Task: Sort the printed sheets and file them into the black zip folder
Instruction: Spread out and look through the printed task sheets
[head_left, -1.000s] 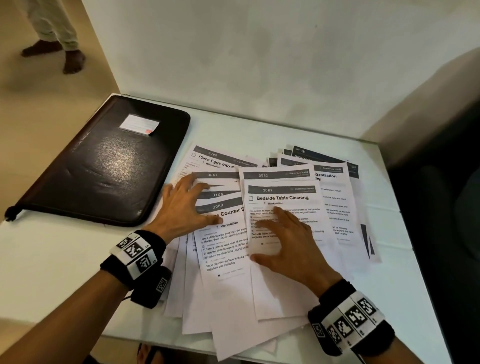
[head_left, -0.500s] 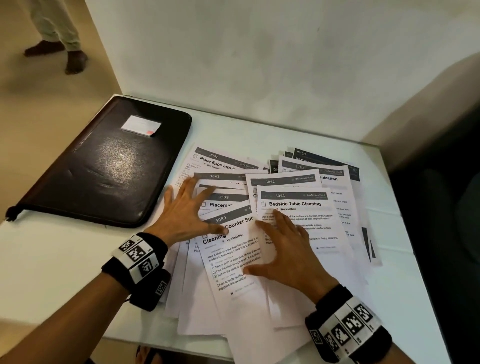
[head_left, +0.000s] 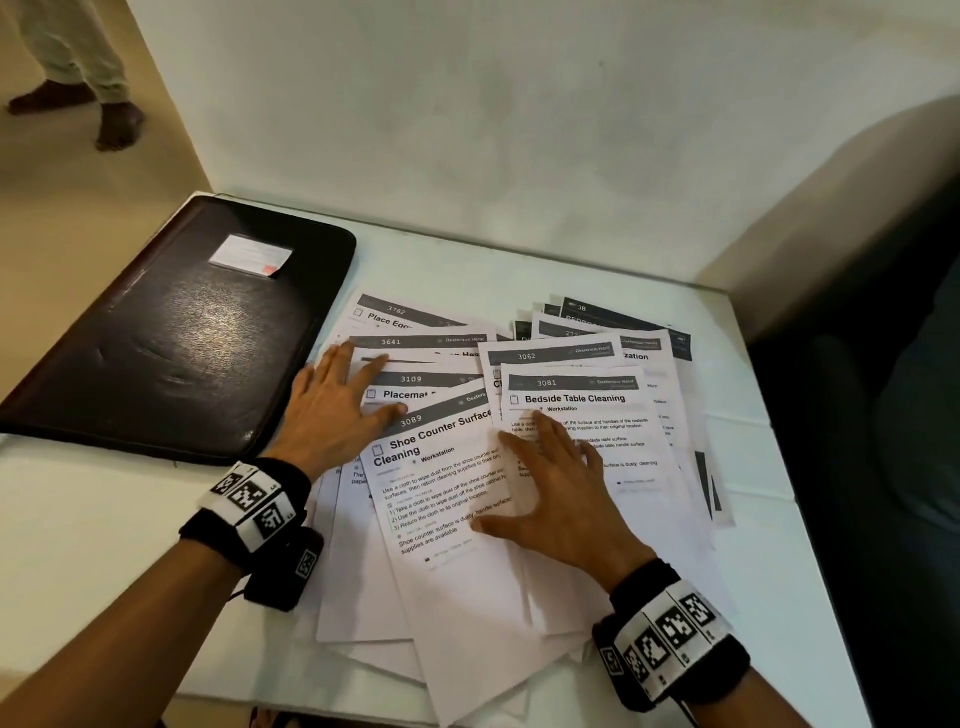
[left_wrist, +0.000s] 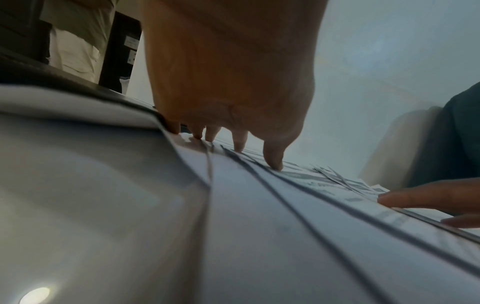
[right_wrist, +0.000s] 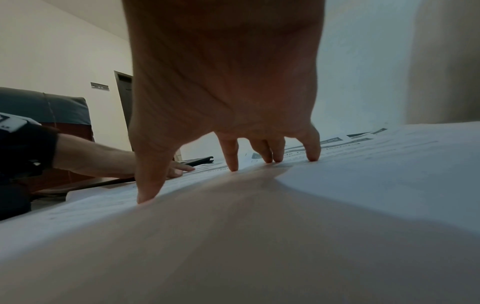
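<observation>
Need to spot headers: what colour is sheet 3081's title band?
Dark grey with white digits on sheet 3081; head view.

You see thin white paper sheets, matt and smooth, with dark printed bars. The black folder looks like shiny leather with small dents. The white table is smooth.

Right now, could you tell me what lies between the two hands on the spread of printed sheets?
In the head view, the tilted white "Shoe Counter Surface Cleaning" sheet numbered 3089 lies between the left hand and right hand.
</observation>
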